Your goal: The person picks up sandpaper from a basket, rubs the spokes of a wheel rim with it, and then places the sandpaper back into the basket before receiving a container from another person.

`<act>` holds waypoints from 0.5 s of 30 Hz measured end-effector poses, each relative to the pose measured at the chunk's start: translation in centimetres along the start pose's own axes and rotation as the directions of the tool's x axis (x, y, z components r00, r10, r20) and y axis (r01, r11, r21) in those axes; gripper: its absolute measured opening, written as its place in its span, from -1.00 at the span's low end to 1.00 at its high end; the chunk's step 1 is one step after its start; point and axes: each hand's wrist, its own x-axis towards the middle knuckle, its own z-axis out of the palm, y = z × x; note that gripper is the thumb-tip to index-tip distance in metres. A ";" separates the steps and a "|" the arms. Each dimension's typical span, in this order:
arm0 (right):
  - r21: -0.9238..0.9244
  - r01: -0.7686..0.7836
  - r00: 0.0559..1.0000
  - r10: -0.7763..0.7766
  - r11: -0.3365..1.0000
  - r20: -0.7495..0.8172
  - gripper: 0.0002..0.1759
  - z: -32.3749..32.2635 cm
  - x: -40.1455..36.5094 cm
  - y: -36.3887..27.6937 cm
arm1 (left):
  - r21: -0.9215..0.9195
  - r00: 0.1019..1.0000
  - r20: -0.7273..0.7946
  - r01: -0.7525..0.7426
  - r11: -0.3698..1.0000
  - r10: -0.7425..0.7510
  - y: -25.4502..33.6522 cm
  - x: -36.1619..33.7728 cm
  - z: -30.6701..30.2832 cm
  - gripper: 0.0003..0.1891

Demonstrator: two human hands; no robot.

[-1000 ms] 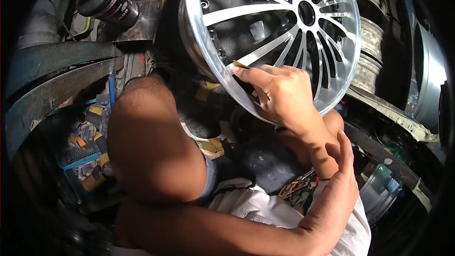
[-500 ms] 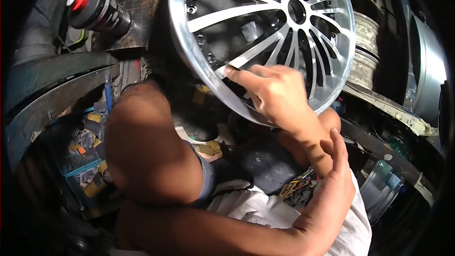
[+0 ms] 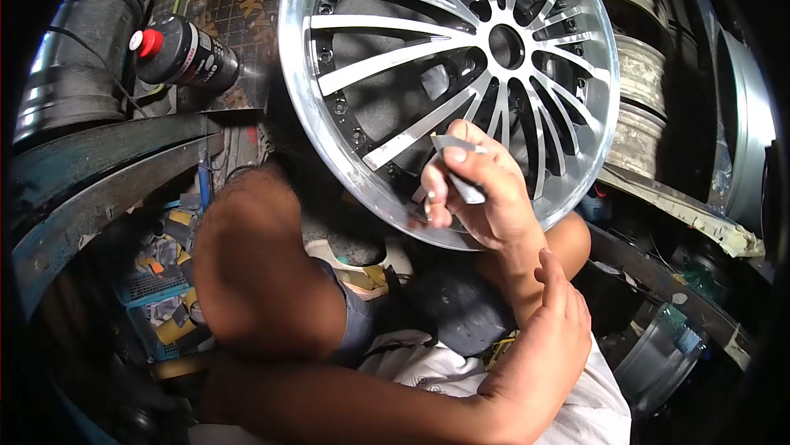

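A multi-spoke alloy wheel (image 3: 401, 138) with a polished rim and dark recesses leans by the person's knees. In front of its lower spokes is my right hand (image 3: 485, 186), turned with its palm side showing. Its fingers and thumb pinch a small grey folded piece (image 3: 457, 145), possibly abrasive paper. My left arm crosses the lap from the left, and my left hand (image 3: 564, 305) lies against the right forearm near the wrist, fingers extended and holding nothing visible. A pale scrap (image 3: 434, 83) shows behind the spokes.
A black bottle with a red and white cap (image 3: 185, 54) lies at the upper left. Stacked rims (image 3: 638, 74) stand at the right behind a worn ledge (image 3: 683, 210). A blue basket with scraps (image 3: 156, 293) is at the lower left. A clear container (image 3: 658, 358) sits lower right.
My right hand has lifted off a spoke near the rim, moved down and turned over, bringing the grey piece into view. My left hand stays against the right forearm. The view has shifted slightly.
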 end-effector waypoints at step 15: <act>-0.692 0.261 0.951 -0.300 0.672 0.067 -0.81 -0.8 -0.2 2.0 | 0.013 0.999 0.041 -0.019 1.000 0.018 0.0 -0.3 1.0 -0.61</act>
